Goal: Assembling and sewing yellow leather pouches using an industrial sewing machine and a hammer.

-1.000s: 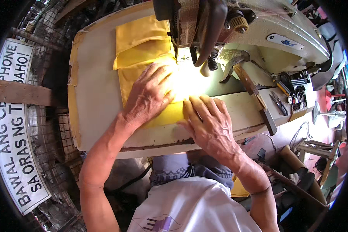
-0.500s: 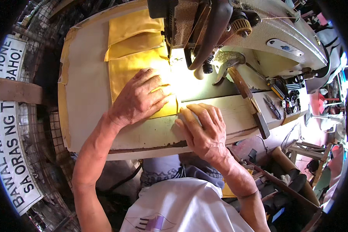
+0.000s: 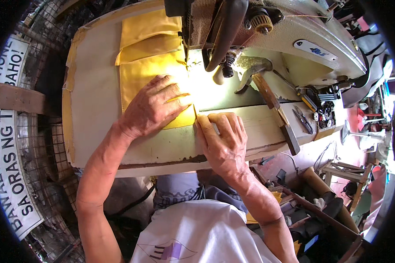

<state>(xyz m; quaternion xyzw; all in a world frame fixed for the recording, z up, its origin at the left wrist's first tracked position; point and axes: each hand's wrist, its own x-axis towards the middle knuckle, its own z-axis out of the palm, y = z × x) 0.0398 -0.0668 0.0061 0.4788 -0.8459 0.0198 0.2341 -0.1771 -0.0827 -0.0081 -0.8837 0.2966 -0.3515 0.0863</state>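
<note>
My left hand [image 3: 149,107] presses on the yellow fabric [image 3: 140,70] with bent, slightly parted fingers. My right hand [image 3: 221,144] pinches the fabric's lower right edge between thumb and forefinger, by a raised fold. Folded yellow flaps [image 3: 147,30] lie at the far end of the piece. Just beyond my hands stands the sewing machine [image 3: 289,39], its needle area [image 3: 227,65] above a brightly lit bed, where glare washes out detail.
A hammer [image 3: 267,96] lies across the worktable [image 3: 90,87] on the right, beside pliers [image 3: 303,120], a screwdriver [image 3: 307,98] and a tray of bobbins [image 3: 327,116]. A wire mesh wall [image 3: 52,153] with signs borders the left; clutter [image 3: 329,197] fills the floor at lower right.
My right hand has slid back from spread fingers on the fabric to a pinch at its edge. My left fingers have curled a little more. The whole view has shifted slightly.
</note>
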